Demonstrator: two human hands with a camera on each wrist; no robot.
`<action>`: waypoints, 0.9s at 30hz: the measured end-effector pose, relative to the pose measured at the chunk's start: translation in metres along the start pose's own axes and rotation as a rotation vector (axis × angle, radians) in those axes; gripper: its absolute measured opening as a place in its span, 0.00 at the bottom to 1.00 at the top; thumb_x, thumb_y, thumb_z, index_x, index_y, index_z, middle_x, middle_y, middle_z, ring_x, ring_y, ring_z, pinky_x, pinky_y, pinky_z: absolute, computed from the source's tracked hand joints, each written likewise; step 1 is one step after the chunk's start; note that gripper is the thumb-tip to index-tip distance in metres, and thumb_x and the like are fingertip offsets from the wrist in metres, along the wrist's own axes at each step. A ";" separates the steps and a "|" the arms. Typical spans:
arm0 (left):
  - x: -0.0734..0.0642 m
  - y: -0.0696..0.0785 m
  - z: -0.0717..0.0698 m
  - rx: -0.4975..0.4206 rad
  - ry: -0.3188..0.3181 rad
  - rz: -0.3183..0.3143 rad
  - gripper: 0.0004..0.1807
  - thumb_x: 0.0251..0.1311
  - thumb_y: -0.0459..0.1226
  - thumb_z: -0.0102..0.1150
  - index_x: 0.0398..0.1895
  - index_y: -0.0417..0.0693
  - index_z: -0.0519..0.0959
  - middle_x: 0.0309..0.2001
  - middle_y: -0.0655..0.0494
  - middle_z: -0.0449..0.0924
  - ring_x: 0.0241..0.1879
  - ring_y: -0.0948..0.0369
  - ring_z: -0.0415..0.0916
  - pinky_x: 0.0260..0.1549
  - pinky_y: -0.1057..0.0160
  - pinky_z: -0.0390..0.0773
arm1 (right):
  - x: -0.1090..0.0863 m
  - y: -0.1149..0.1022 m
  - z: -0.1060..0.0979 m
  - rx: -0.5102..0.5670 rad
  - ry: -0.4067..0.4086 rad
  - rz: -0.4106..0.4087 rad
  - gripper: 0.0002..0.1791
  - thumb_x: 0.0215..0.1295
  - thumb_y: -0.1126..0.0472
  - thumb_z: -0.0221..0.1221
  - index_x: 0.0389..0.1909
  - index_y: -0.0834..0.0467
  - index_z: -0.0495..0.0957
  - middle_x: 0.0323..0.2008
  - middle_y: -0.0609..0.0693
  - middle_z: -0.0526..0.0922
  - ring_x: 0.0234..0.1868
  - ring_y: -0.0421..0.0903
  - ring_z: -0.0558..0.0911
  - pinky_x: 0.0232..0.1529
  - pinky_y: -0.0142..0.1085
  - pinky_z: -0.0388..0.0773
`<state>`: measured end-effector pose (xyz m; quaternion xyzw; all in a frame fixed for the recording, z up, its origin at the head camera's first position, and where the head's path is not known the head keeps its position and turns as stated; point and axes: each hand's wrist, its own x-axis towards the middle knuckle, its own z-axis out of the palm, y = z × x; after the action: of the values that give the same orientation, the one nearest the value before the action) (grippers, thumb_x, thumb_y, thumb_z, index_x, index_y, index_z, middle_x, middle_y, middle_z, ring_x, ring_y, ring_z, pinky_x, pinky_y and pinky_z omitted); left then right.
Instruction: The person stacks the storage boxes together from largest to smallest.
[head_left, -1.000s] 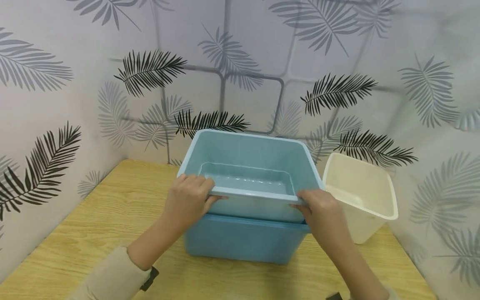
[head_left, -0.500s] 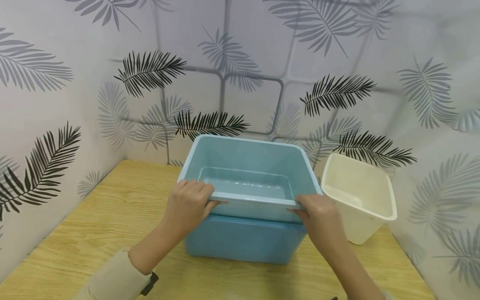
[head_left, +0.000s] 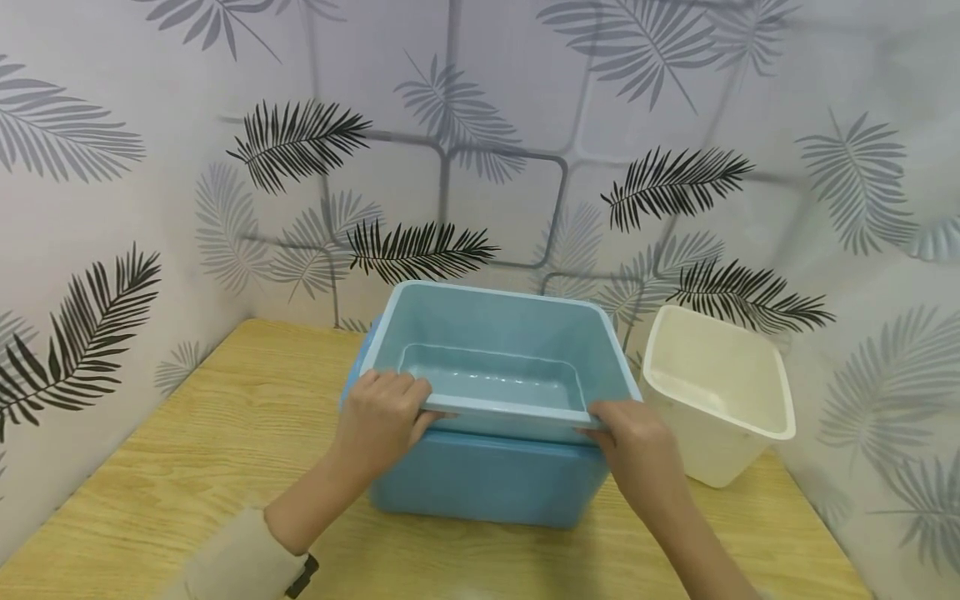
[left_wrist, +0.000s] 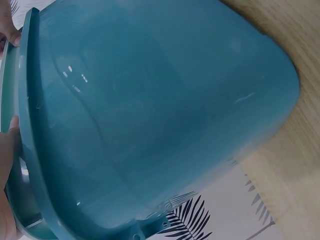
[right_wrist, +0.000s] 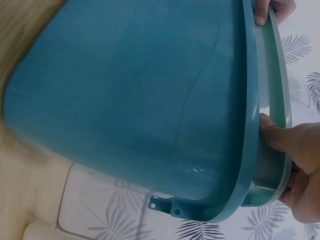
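Left hand (head_left: 382,408) and right hand (head_left: 636,433) both gripping above the worktop (head_left: 225,417)
Fingers (head_left: 399,386) curl over the top, thumbs (head_left: 424,422) tuck beneath; forearms (head_left: 315,504) slant inward from the worktop's near side.

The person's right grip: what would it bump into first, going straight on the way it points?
Most likely the pale-blue rectangular plastic tub, since the right grip holds its near rim; beyond that, depth is unclear.

The pale-blue bin (head_left: 495,333) hides the inside of the darker bin (head_left: 487,483); the head view crops the left sleeve (head_left: 243,554).
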<state>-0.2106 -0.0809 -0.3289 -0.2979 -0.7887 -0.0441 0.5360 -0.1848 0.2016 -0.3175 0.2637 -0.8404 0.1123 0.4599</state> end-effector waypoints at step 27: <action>-0.008 0.009 0.001 -0.057 -0.150 -0.077 0.20 0.38 0.46 0.73 0.15 0.46 0.71 0.13 0.58 0.72 0.14 0.62 0.67 0.17 0.68 0.59 | -0.013 0.005 0.006 0.018 -0.039 0.014 0.17 0.29 0.69 0.74 0.25 0.61 0.79 0.23 0.52 0.83 0.27 0.49 0.81 0.28 0.38 0.78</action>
<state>-0.2051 -0.0763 -0.3384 -0.2847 -0.8360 -0.0647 0.4646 -0.1860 0.2071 -0.3320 0.2641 -0.8501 0.1177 0.4402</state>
